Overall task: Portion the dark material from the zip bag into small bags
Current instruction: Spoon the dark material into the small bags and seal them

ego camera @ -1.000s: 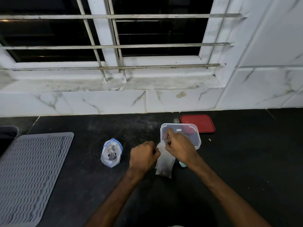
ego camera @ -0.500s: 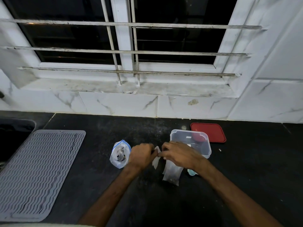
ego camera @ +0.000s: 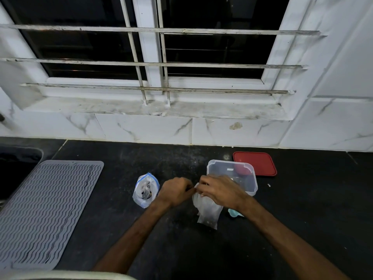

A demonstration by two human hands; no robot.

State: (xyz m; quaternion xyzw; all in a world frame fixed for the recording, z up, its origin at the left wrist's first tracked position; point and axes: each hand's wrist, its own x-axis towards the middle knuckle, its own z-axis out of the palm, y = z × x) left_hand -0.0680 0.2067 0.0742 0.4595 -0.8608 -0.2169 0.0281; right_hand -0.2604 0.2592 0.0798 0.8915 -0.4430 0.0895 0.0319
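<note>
A clear plastic container (ego camera: 230, 162) stands open on the black counter (ego camera: 302, 209). Its red lid (ego camera: 255, 163) lies flat just behind it and to its right, touching or nearly touching its far corner.

Directly in front of the container, both hands meet at the mouth of a small translucent bag (ego camera: 207, 211). The left hand (ego camera: 177, 191) has its fingers curled and pinches the bag's top edge from the left. The right hand (ego camera: 220, 190), partly overlapping the container's near wall, has its fingers curled on the same edge from the right. The bag hangs below them towards the viewer, and a few dark specks seem to sit at its bottom, though the plastic is too cloudy to be sure.

The zip bag (ego camera: 145, 190), with its blue seal strip, stands open well to the container's left, beyond the left hand and apart from it, with the dark material (ego camera: 146, 194) inside. A teal object (ego camera: 234, 212) peeks out under the right wrist, at the container's near side. Far left of the container lies a grey ribbed mat (ego camera: 46, 211).
</note>
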